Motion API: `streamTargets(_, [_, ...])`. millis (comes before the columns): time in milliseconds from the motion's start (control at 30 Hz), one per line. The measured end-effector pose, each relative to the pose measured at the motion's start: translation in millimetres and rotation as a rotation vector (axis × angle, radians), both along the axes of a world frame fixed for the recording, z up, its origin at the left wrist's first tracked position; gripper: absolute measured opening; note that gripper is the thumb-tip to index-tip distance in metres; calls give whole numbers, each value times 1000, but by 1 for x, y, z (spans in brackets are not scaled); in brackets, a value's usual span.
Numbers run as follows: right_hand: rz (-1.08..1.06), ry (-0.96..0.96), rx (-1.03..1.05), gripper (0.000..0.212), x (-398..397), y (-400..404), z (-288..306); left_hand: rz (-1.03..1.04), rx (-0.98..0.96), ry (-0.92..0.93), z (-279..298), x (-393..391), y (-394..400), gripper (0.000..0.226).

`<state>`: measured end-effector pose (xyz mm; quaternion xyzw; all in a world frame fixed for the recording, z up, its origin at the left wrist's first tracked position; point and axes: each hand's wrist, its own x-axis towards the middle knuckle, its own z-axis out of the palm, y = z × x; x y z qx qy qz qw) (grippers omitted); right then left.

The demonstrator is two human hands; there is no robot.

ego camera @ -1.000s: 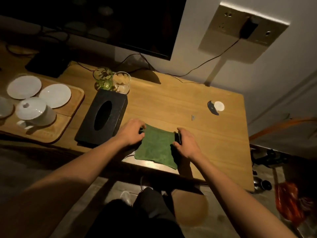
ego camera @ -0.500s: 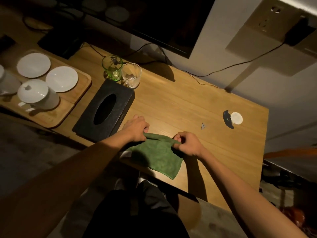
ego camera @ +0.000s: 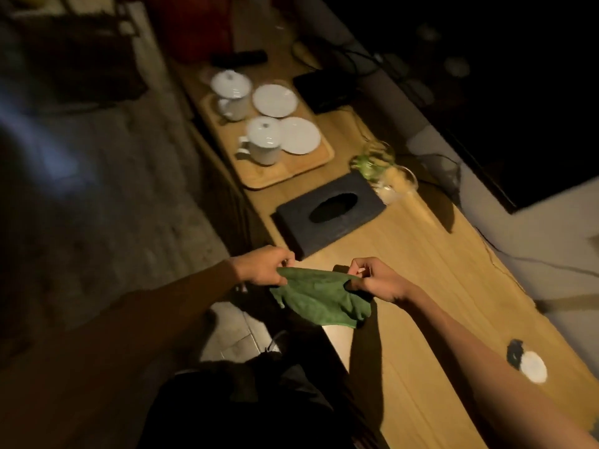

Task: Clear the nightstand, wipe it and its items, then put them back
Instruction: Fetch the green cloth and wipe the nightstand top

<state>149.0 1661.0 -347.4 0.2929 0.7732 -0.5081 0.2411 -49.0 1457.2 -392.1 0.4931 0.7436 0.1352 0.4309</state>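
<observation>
A green cloth hangs between my two hands just above the front edge of the wooden nightstand top. My left hand pinches its left corner, and my right hand pinches its right corner. Behind the cloth lies a black tissue box with an oval opening. A green glass and a clear glass stand beside the box, both blurred. A small white disc with a dark piece next to it rests on the wood by my right forearm.
A wooden tray further along carries two white lidded cups and two white saucers. A black box and cables lie behind it. A dark screen fills the upper right. Floor and my legs are at lower left.
The cloth has been lifted off the wood and now hangs gathered between both hands. The view has swung sharply to the left, so the tray is now at upper centre.
</observation>
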Motion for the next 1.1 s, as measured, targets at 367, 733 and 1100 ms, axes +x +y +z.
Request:
streamTargets(367, [426,270,262,5,-208,-171,39,648,137,-13,34,-105,-249,16])
streamTargets(733, [1034,487,388,22,-357,-450,48,1088,106,130,62,-112,-538,18])
streamTargets(1100, [1572,657,340,22,-435,-764,16,1717,35,129,38,-31,-787,17])
